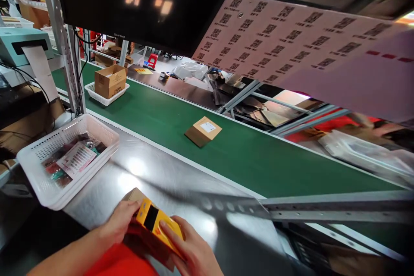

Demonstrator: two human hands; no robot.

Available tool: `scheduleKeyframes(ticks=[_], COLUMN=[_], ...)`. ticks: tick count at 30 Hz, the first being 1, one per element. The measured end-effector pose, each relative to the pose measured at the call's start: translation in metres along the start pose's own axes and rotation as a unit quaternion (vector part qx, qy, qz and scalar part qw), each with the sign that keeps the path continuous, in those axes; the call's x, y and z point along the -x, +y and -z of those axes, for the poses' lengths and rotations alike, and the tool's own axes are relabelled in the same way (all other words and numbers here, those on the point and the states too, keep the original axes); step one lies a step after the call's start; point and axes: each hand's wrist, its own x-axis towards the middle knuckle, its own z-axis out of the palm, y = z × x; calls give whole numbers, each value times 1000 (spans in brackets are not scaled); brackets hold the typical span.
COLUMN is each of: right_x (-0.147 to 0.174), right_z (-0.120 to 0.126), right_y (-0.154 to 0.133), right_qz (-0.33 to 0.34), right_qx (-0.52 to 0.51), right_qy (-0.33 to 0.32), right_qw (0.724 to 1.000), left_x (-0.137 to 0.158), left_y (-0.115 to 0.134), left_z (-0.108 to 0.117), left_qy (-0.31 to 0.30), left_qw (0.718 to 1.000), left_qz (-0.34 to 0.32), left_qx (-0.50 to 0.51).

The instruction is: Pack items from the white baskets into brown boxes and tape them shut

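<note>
Both of my hands hold a small yellow box (155, 221) with a dark window, low over the steel worktable (181, 189). My left hand (119, 221) grips its left end, and my right hand (190, 250) covers its right end. A brown cardboard piece (133, 194) lies just behind the yellow box. To the left stands a white plastic basket (48, 189) with packets and a printed slip inside.
A green conveyor belt (258, 159) runs behind the table, carrying a small labelled carton (203, 131) and a white tray with a cardboard box (110, 81). A dark monitor (145, 4) and a barcode sheet (291, 43) hang above. A label printer (22, 47) sits far left.
</note>
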Motion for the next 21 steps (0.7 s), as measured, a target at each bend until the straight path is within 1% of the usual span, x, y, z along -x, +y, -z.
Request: scheduleKeyframes(ticks=[2, 4, 6, 8, 11, 13, 15, 19, 21], right_x=[-1, -3, -4, -4, -2, 0, -1, -11, -16], right_z=[0, 0, 3, 7, 15, 16, 13, -3, -9], right_y=[-3, -6, -11, -15, -18, -19, -19, -20, -20], right_qz=[-16, -35, -61, -93, -129, -125, -111, -107, -111], right_qx=[-6, -20, -33, -40, -25, -9, 9, 70, 75], right_qy=[4, -5, -30, -64, -104, -122, -126, -107, -89], right_qw=[1000, 999, 997, 993, 986, 985, 986, 986, 987], left_x=[-2, -6, -11, -16, -24, -32, -40, -52, -57], left_y=[-2, -5, -5, 2, 20, 31, 38, 38, 35], left_z=[1, 1, 4, 12, 32, 49, 63, 81, 87], left_qy=[-1, 25, 68, 98, 119, 151, 177, 187, 195], left_qw=[1000, 1000, 993, 979, 969, 960, 949, 939, 930], left_qz=[16, 12, -36, -86, -109, -122, -131, -128, -134], left_qx=[6, -15, -87, -156, -185, -201, -225, -257, -280])
